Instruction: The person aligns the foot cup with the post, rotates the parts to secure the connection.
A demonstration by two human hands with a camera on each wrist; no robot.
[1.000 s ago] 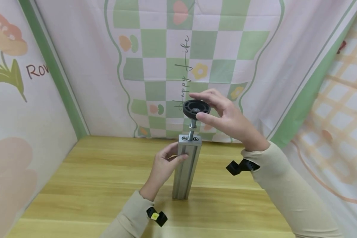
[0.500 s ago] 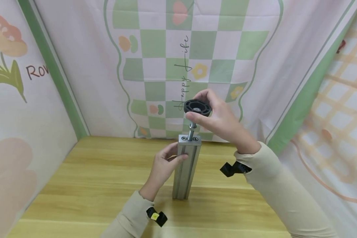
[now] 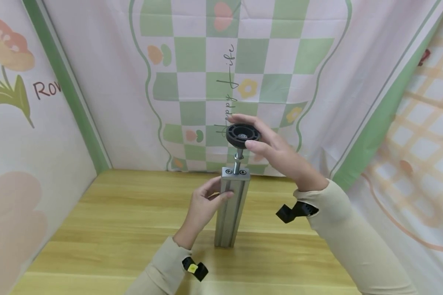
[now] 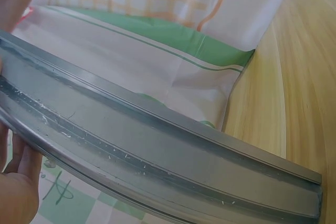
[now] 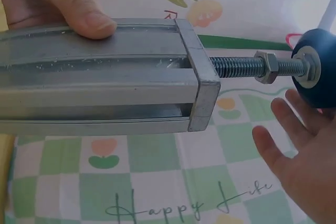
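**Metal bar (image 3: 229,217) held upright; hold on black disc (image 3: 238,143) loosened**

Half a second ago the disc was gripped by the curled fingers of the right hand (image 3: 280,150), with the thumb laid farther across its near edge. Now the fingers are stretched out along the far side and the thumb has been drawn back to the right. A release between turns is judged likely; whether the rod (image 5: 236,67) is being wound in or out cannot be told. The nut (image 5: 268,67) is seen partway along the rod, apart from both the end plate (image 5: 203,98) and the disc. No clear shift of the bar is noted: it is stood on the desk (image 3: 133,209), gripped by the left hand (image 3: 203,205) with the thumb across its front, and the disc is carried above it on the rod.

Obscured: the depth of rod inside the plate is hidden. Contact between the right fingertips and the far rim cannot be confirmed. The disc is cut off by the right wrist view's edge. In the head view, most of the left fingers are masked by the bar.
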